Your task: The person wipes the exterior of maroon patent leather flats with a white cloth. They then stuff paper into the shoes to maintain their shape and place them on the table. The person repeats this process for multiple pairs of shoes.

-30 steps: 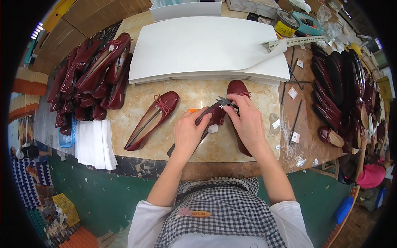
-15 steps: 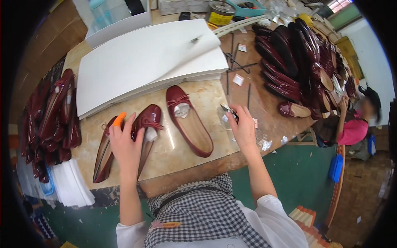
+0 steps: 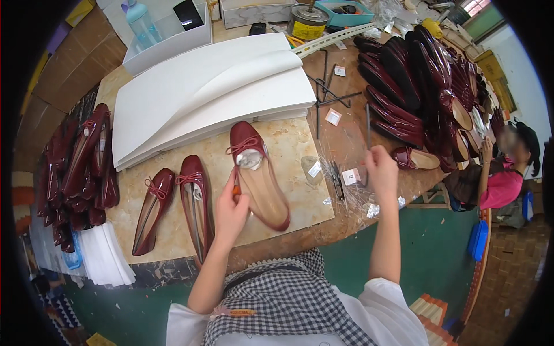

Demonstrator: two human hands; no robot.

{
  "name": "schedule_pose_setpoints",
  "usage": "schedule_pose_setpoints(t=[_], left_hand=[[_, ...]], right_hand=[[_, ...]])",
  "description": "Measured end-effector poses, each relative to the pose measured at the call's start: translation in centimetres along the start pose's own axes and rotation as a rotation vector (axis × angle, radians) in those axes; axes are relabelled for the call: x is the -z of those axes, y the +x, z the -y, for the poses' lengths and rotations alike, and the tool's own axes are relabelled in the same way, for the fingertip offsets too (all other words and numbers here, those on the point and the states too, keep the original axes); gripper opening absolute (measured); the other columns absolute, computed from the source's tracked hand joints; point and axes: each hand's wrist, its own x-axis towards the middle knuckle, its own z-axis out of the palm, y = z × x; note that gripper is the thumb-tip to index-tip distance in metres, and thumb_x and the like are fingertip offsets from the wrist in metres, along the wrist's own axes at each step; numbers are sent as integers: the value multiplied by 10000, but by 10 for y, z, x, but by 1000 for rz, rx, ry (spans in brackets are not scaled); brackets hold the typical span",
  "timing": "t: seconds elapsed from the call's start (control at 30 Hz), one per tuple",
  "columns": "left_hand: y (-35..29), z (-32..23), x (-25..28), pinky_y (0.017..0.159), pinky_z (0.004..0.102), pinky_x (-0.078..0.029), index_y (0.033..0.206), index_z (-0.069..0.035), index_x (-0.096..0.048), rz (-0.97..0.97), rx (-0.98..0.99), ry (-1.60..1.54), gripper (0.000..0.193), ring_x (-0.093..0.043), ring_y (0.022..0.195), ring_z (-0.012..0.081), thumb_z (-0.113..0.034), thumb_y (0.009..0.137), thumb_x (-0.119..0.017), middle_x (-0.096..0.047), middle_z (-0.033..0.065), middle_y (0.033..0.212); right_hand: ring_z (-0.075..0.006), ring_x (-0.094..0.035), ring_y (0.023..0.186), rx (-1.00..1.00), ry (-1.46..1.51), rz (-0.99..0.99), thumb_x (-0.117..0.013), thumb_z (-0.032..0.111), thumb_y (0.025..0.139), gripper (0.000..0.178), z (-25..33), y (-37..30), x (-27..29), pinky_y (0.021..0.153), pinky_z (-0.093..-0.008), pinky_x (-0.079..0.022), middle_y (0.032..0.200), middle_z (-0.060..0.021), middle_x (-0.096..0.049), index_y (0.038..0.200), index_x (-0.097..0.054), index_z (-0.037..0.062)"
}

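Observation:
My left hand (image 3: 232, 212), with orange on one finger, is closed on the side of a dark red ballet flat (image 3: 266, 199) with a bow and crumpled paper in its toe. My right hand (image 3: 382, 176) is closed around a thin dark rod (image 3: 368, 124) above the table's right part. Left of the held flat lie two more dark red flats, a nearer-to-hand one (image 3: 191, 170) and an outer one (image 3: 164, 180), each with a dark rod inside. Small dark snips (image 3: 337, 180) lie between my hands.
A stack of white sheets (image 3: 190, 104) lies behind the flats. Dark red shoes are piled at left (image 3: 83, 155) and right (image 3: 398, 109). More dark rods (image 3: 325, 86), paper tags (image 3: 333, 117) and scraps lie on the table. A person in pink (image 3: 501, 187) sits at the right.
My left hand has moved right, from the flat beside it to the one with crumpled paper. The right hand has let go of the snips and taken a dark rod.

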Motion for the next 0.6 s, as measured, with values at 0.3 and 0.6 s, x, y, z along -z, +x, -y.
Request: schedule_pose_setpoints(t=[0.3,0.6], left_hand=[[-16,12,35,879,405,-514,1313,10,-457,214,251,-826,604,-634,962,270,-394,867,-501,-588,183,1193],[-27,-5,54,933,347,-454,1343,-12,-408,-175,-38,-529,571,-557,1096,201,-391,921,-473,-549,121,1229]], right_hand=[[-66,-337,494,157,466,397,-646,85,866,303,127,-81,-14,468,-258,-291,534,-5,-434,1165,-640,36],[-32,-285,545,252,543,692,-562,77,931,305,197,-130,-39,472,-228,-234,612,68,-392,1222,-619,9]])
